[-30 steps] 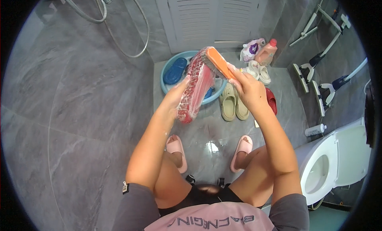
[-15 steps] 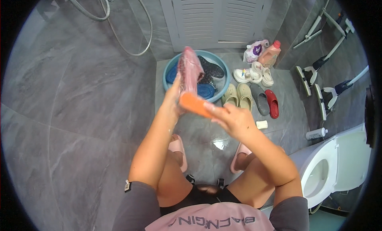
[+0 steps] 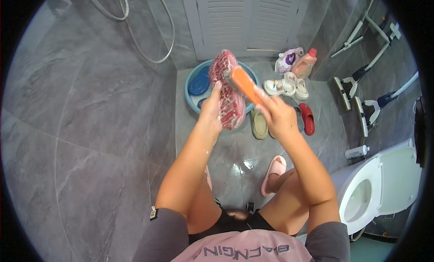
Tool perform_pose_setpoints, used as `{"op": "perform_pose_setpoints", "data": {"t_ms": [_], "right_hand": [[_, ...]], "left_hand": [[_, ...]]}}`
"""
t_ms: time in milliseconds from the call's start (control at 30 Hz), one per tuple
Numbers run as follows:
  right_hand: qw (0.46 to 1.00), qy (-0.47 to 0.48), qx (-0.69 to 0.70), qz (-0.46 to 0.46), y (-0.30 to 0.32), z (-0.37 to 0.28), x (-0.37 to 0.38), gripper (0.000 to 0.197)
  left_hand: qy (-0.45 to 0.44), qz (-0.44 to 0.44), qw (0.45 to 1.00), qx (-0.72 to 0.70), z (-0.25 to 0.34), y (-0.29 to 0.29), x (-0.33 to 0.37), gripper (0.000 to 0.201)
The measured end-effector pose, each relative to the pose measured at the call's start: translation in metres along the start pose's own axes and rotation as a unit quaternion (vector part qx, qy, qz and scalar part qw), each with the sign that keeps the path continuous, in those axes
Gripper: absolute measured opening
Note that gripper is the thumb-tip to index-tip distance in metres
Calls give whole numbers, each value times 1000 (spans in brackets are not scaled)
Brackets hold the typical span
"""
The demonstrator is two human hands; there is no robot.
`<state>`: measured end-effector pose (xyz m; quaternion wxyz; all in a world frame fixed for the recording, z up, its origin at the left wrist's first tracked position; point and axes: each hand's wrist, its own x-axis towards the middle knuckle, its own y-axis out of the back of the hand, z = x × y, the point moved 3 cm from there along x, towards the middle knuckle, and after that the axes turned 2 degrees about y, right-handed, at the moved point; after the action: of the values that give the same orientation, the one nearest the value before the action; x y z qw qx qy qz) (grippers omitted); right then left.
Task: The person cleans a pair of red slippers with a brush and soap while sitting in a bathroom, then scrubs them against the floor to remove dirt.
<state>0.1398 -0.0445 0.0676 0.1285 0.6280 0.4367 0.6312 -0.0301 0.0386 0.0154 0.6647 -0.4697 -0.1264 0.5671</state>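
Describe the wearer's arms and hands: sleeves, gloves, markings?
Left hand and right hand: no gloves visible. Forearms bare, no watch visible. Short dark-grey fabric sleeves; small white rectangular tag at the left sleeve's hem.

A white bottle [image 3: 356,152] lies beside the toilet [image 3: 398,180], flat-headed mops [image 3: 362,119] stand nearby, and a hose [image 3: 172,32] hangs upper left.

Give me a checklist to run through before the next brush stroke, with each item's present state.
1. Left hand grips the red shoe: ok.
2. Right hand holds the orange brush by its handle: ok.
3. Sole turned up to view: ok, streaked with white suds.
4. Bristles pressing on the sole: cannot tell, largely hidden.
5. Whole shoe over the blue basin: not ok, its near end appears past the rim.
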Motion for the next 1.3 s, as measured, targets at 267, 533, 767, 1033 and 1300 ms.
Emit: {"op": "perform_pose_setpoints", "data": {"t_ms": [267,533,767,1033,1300], "right_hand": [[988,-51,142,-25,-13,-2,-27,55],[987,-81,-5,-136,-11,-1,-12,46],[994,-58,58,-77,-31,22,-35,51],[978,-183,97,-27,-31,58,-4,43],[975,-152,125,-107,-32,32,-7,46]], "left_hand": [[-46,-43,997,36,22,22,-7,29],[-108,-52,944,308,6,3,-22,36],[-119,-25,925,360,2,0,-16,39],[-111,-102,904,399,-2,-10,-33,41],[-82,-97,918,376,6,5,-28,47]]}}
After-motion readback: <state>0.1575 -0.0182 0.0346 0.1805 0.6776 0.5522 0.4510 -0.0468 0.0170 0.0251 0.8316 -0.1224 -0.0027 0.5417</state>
